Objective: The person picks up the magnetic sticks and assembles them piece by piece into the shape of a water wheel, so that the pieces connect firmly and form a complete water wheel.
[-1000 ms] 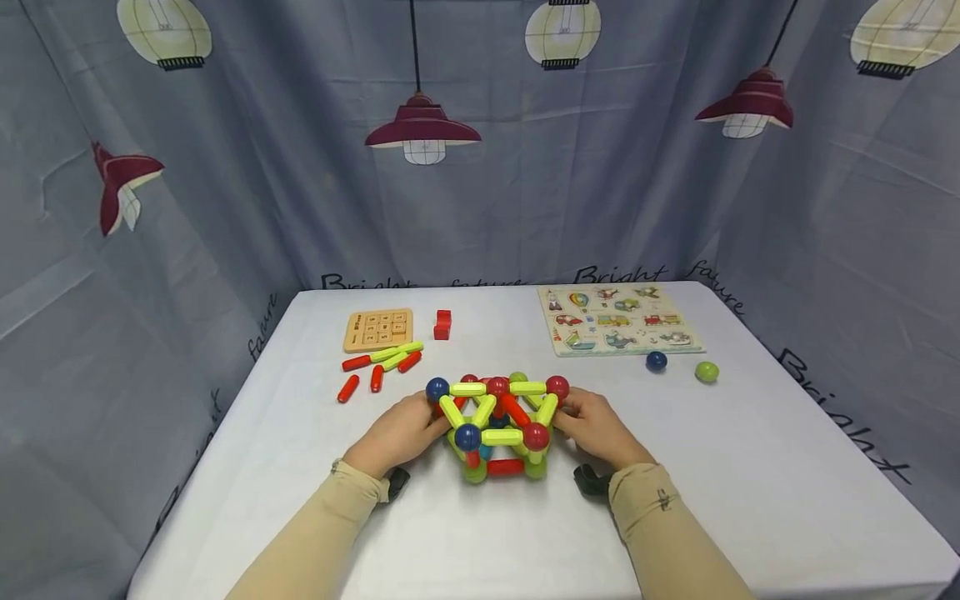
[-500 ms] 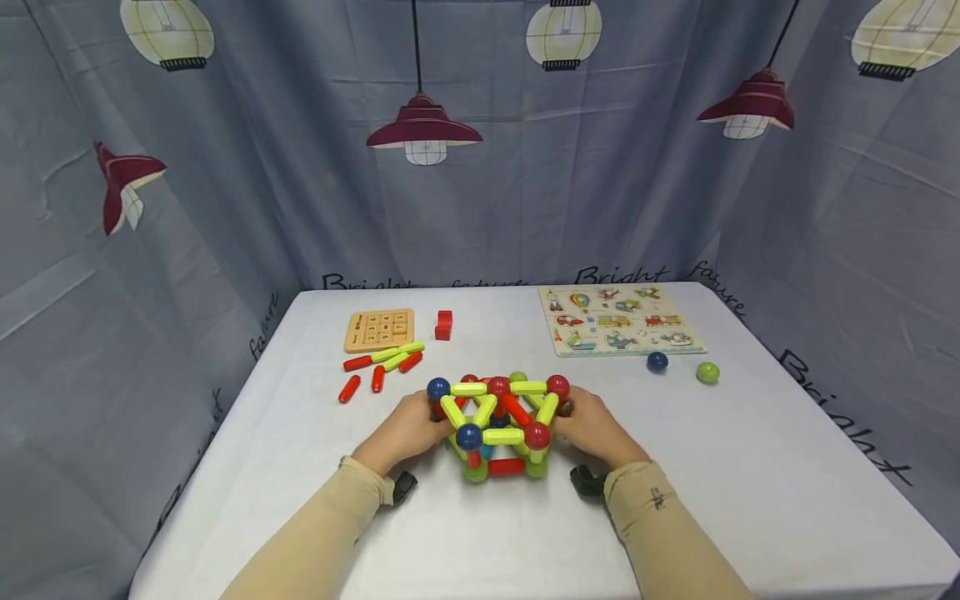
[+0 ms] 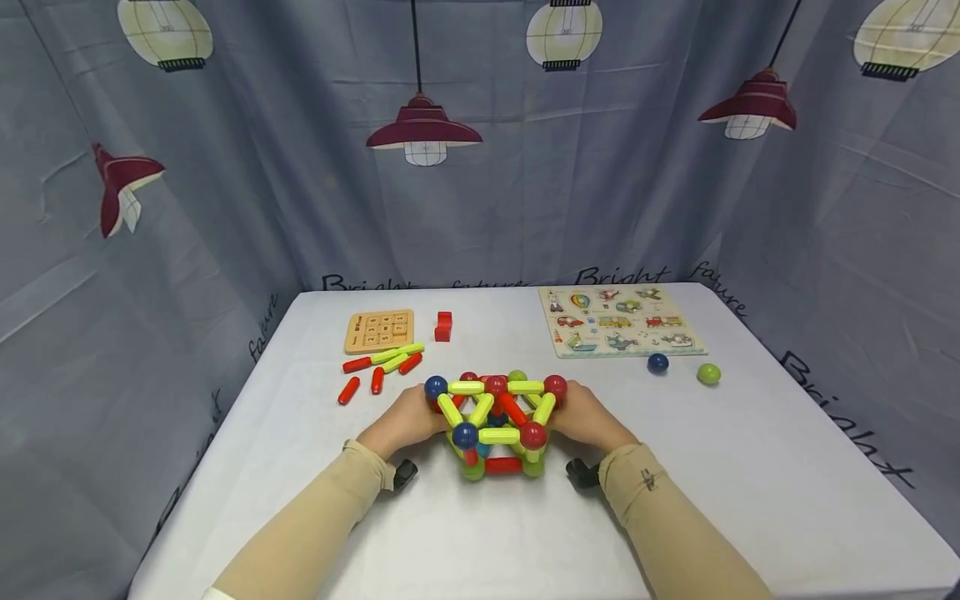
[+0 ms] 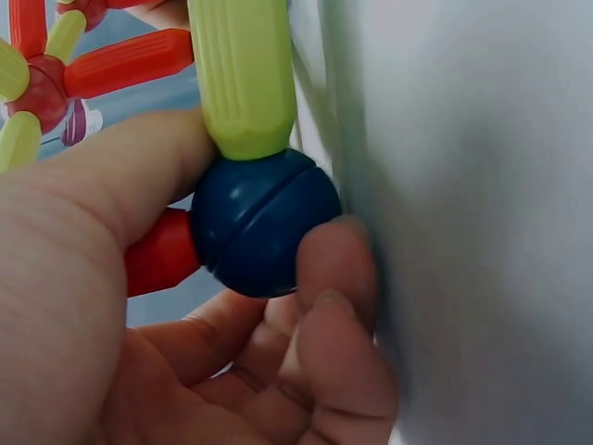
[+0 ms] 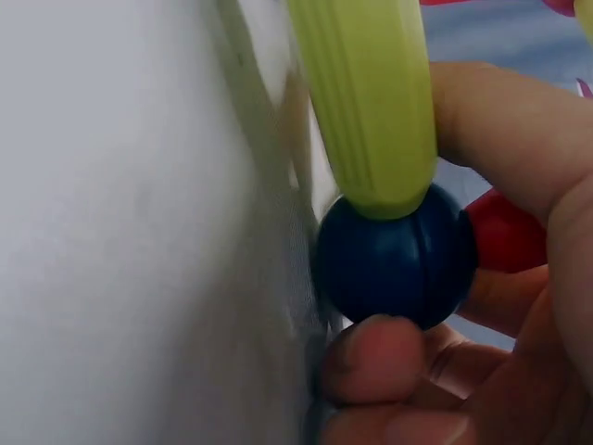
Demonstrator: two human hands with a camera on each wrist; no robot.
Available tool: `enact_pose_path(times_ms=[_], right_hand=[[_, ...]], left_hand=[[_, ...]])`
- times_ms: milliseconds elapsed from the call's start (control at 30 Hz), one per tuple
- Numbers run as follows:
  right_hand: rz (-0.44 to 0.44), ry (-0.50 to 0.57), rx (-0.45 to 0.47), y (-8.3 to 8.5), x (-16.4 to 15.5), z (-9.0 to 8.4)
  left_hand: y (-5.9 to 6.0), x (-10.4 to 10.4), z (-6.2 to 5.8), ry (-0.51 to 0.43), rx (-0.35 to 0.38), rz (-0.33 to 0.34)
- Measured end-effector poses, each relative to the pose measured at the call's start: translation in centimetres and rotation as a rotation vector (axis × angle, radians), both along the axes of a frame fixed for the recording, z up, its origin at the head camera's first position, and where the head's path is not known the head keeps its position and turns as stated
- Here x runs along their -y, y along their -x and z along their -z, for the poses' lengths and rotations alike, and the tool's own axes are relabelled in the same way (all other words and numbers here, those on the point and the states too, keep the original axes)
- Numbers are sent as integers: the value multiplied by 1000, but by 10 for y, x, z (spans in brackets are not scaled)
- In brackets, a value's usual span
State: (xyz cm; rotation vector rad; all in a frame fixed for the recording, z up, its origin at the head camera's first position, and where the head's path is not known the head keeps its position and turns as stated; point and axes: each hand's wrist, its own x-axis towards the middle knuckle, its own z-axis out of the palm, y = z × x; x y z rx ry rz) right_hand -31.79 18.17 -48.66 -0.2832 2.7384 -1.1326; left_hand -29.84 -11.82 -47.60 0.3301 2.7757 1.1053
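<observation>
A framework of magnetic sticks and balls (image 3: pixel 498 436), in yellow-green, red and blue, stands on the white table between my two hands. My left hand (image 3: pixel 408 419) holds its left side. In the left wrist view, thumb and fingers curl round a dark blue ball (image 4: pixel 264 227) joined to a yellow-green stick (image 4: pixel 243 83) and a red one. On the opposite side, my right hand (image 3: pixel 592 417) grips the framework. The right wrist view shows its fingers about another dark blue ball (image 5: pixel 394 260) low by the table, under a yellow-green stick (image 5: pixel 371 102). In the head view, the framework hides most fingertips.
Loose red and yellow-green sticks (image 3: pixel 393 362) lie behind on the left, near a wooden number puzzle (image 3: pixel 360 343) and a red block (image 3: pixel 443 327). Back right is a picture puzzle board (image 3: pixel 592 332), with a blue ball (image 3: pixel 657 363) and a green ball (image 3: pixel 708 374) before it.
Both wrists have drawn slightly inward toward the framework. The framework and the loose pieces stay almost where they were.
</observation>
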Motion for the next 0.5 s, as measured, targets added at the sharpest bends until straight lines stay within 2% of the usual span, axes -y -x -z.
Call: enact_pose_path(times_ms=[233,500], right_hand=[[-3,7,-89,6,0,-10],[4,-2,-211,14,3,-17]], left_hand=[[8,0,-11,0,-105,12],[18,1,-19,49,-205,-35]])
